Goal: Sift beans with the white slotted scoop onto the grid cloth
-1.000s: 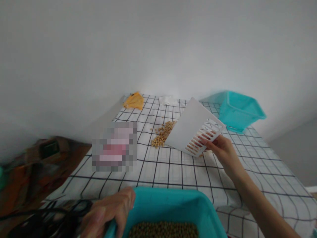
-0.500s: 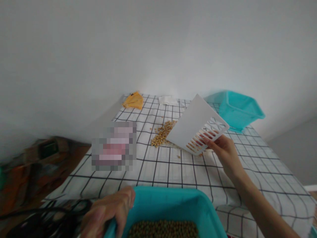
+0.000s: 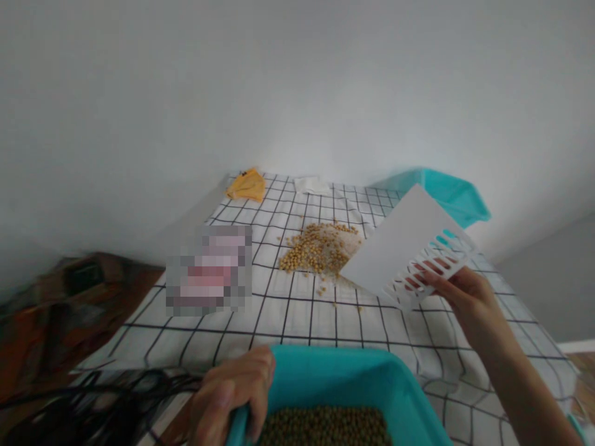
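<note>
A yellow cloth [image 3: 247, 186] lies at the far left corner of the table [image 3: 274, 313], with a white cloth [image 3: 311, 185] to its right; black cables [image 3: 121, 390] tangle at near left.

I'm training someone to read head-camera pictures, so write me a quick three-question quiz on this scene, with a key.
1. True or false: the left hand holds the edge of the near teal bin.

2. What does the right hand hold?
a) the yellow cloth
b) the white slotted sheet
c) the far teal bin

3. Where do the loose tan beans lie, as seen in the picture?

Key:
1. True.
2. b.
3. On the checked tablecloth, to the left of the white slotted sheet.
</note>
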`<state>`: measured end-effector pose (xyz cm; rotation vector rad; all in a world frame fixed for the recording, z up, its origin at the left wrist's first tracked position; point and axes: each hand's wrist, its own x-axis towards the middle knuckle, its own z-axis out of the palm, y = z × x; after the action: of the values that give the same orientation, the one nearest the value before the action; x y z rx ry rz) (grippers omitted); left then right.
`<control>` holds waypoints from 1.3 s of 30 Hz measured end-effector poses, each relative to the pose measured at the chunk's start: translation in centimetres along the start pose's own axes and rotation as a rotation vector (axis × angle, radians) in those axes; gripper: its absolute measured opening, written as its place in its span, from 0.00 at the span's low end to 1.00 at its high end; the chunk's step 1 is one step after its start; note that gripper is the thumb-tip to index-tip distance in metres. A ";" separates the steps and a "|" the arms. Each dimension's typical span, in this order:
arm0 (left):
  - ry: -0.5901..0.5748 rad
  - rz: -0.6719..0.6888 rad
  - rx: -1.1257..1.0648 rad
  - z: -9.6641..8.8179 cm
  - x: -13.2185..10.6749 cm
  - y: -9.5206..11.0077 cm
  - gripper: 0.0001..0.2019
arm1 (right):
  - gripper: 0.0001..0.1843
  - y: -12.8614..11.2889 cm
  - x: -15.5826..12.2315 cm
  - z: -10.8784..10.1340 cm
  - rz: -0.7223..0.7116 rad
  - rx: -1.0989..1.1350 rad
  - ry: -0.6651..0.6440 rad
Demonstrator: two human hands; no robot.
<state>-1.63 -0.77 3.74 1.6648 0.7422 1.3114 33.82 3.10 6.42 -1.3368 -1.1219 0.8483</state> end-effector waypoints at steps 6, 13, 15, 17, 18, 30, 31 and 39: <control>0.000 -0.020 -0.023 0.9 0.5 -0.1 0.35 | 0.15 0.3 -0.6 -1.3 0.089 -0.004 -0.085; -0.011 -0.004 -0.021 1.3 0.4 -0.1 0.34 | 0.14 1.1 0.0 -2.2 0.110 0.091 -0.020; -0.012 -0.004 -0.017 1.4 0.3 -0.1 0.34 | 0.13 1.1 0.0 -2.8 0.106 0.094 0.029; 0.000 -0.010 -0.019 1.5 0.4 -0.1 0.34 | 0.13 1.2 -0.2 -3.7 0.102 0.080 0.062; -0.001 -0.014 -0.022 1.5 0.4 -0.1 0.33 | 0.13 1.2 -0.3 -4.1 0.100 0.070 0.069; -0.049 -0.031 -0.041 1.5 0.2 -0.6 0.33 | 0.12 1.2 -1.6 -3.6 0.185 0.050 -0.122; -0.045 -0.043 -0.047 1.5 0.1 -0.6 0.33 | 0.12 1.0 -1.7 -3.2 0.194 0.051 -0.162; 0.009 -0.035 -0.039 1.9 0.5 -0.1 0.34 | 0.13 0.0 -1.7 0.1 0.282 0.110 -0.401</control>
<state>0.37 -0.77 3.77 1.6090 0.7427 1.3021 33.22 1.49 6.15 -1.2824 -1.1846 1.4122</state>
